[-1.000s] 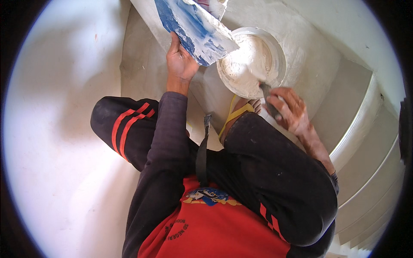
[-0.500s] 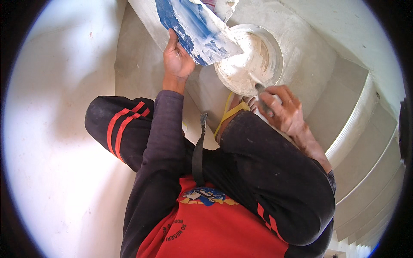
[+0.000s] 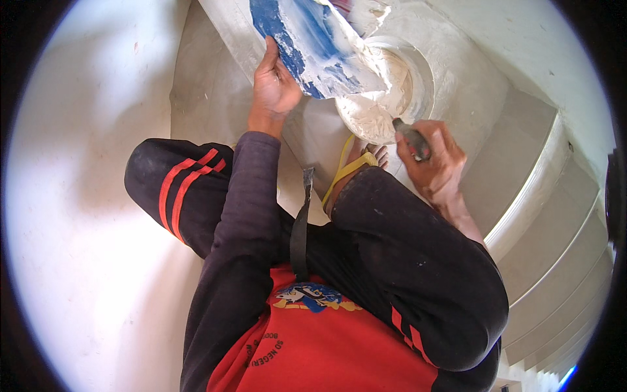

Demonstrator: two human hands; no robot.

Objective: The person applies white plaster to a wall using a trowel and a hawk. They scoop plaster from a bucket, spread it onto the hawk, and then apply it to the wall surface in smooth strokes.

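My left hand grips the lower left edge of a thin blue sheet smeared with white paste, thumb over its face. The sheet overhangs a round bucket of creamy white paste. My right hand is closed on the dark handle of a tool, its working end at the paste near the bucket's lower right, too hidden to make out fully. Behind the sheet shows another paste-smeared piece, partly hidden. My sandalled foot is just below the bucket.
A white wall fills the left side. Curving grey steps with pale edges descend on the right, beside another white wall. My bent legs in dark striped trousers frame the lower middle, with a dark strap between them.
My left hand and the sheet have shifted slightly up. My right hand has lifted and turned, so more of the tool's handle shows than before.
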